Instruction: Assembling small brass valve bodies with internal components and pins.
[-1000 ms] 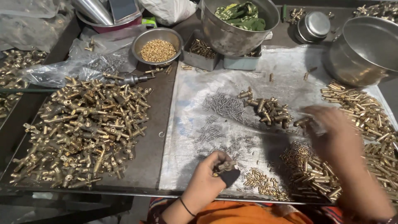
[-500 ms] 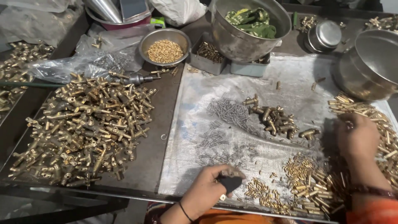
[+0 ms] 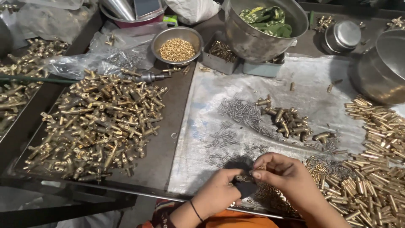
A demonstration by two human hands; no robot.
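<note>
Your left hand [image 3: 217,194] is curled closed around a small dark block [image 3: 245,188] at the desk's near edge. Your right hand [image 3: 287,177] pinches a small brass piece [image 3: 258,169] right above it, fingertips together; both hands touch. The piece is mostly hidden by your fingers, shape unclear. Brass pins [image 3: 371,177] lie just right, tiny steel springs [image 3: 240,114] above on grey sheet [image 3: 312,93].
</note>
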